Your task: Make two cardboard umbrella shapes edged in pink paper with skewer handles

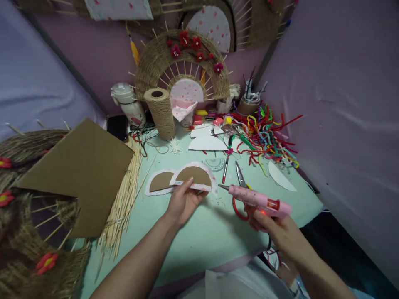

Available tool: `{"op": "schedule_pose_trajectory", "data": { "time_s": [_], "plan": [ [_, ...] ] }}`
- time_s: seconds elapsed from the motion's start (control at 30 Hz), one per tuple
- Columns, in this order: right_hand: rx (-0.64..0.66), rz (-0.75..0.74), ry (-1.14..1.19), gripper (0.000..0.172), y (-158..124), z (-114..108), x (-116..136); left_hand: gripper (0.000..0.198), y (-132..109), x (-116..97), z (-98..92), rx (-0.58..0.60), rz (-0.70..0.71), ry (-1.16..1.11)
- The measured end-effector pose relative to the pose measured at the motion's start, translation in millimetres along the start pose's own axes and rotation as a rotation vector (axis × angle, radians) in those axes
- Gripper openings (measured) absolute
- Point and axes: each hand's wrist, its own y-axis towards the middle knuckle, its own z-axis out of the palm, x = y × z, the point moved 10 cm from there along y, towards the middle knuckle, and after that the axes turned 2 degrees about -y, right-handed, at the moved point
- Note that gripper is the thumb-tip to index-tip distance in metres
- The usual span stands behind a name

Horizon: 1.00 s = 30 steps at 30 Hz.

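Note:
My left hand [183,200] grips the lower edge of a cardboard half-circle [193,175] bordered with white dotted fabric. A second fabric-edged half-circle [162,182] lies on the table just left of it, partly overlapped. In my right hand [264,220] is a pink hot glue gun [257,199], its nozzle pointing left near the right end of the held piece. Red-handled scissors [240,176] lie behind the glue gun, which hides part of them. A thin brush [225,168] and a clear protractor [213,164] rest beyond the half-circles.
Left are thin sticks [124,195] and a large cardboard sheet [84,178]. A twine spool [160,114], a lidded bottle [127,104] and a woven flower-decorated fan [149,62] stand at the back. Colourful pipe cleaners [264,133] heap at back right, near white half-circle cutouts [207,143].

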Motion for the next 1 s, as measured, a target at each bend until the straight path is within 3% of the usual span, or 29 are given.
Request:
{"op": "schedule_pose_trajectory", "data": {
  "time_s": [0.27,0.57,1.0],
  "plan": [
    [0.148,0.059,0.101,0.038,-3.3,26.5,-5.8,0.018,-0.9,0.5,-4.7,-0.062,-0.086,-0.063],
    [0.127,0.067,0.074,0.032,-0.8,29.2,-3.1,0.013,-0.8,3.2,-3.0,-0.044,-0.053,-0.013],
    [0.081,-0.064,0.034,0.029,5.0,24.6,13.4,0.017,-0.1,1.2,-1.3,-0.009,-0.025,-0.016]
  ]
}}
